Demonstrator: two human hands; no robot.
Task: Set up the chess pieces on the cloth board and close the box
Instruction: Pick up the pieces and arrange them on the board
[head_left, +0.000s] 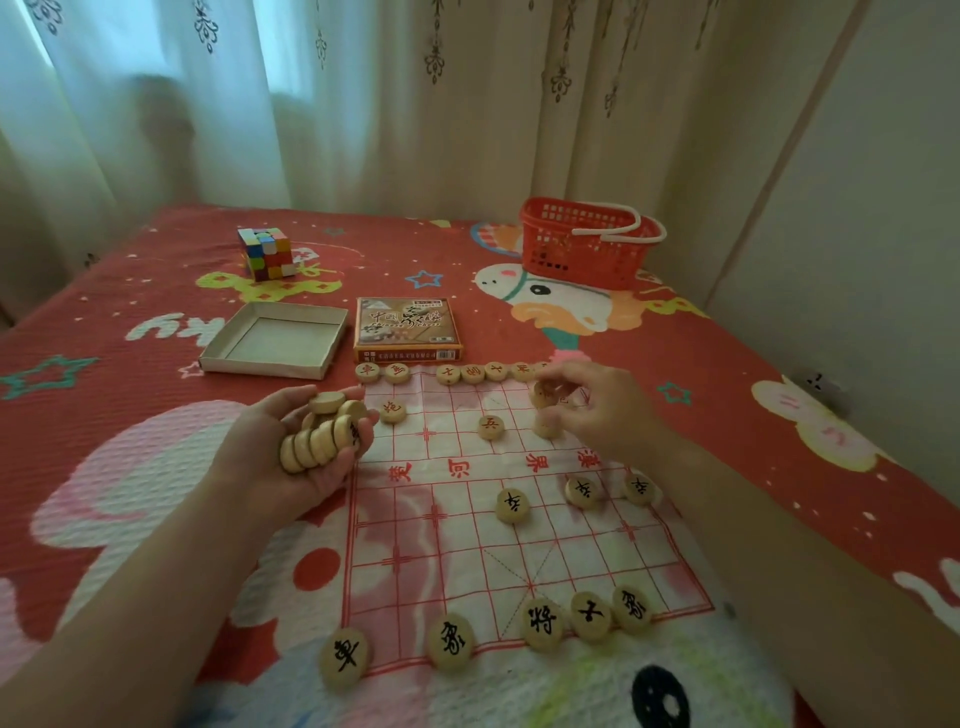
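**Board half set, box still open**

Head view: You are about halfway through. The cloth board (519, 519) lies flat on the bed (130, 322), right in front of you. On the far edge sits a row of red pieces (447, 372), with one gap in it. A red piece (392, 411) stands alone near the left side, and another red piece (491, 427) stands near the middle. On your side, three black pieces (582, 492) stand in a line just past the river. Five more black pieces (540, 623) sit along the near edge, with gaps between some of them.

Your left hand (301, 447) is cupped, palm up, and grasps a stack of pieces (322, 431) that still need a spot. It hangs over the left edge of the board. Your right hand (592, 410) pinches one piece (543, 393) in its fingertips, over the far right part of the board. Another piece (545, 428) lies just under it.

So both rows still have holes, and the stack must be placed.

The box tray (275, 340) sits open past the board, with nothing in it. The box lid (408, 328) lies just beside it, top up. It is not yet on the tray.

The lid has Chinese letters and a small line that looks like "Chinese Chess", but it is blurry. The pieces show red or black Chinese letters. Red letters run across the river too.
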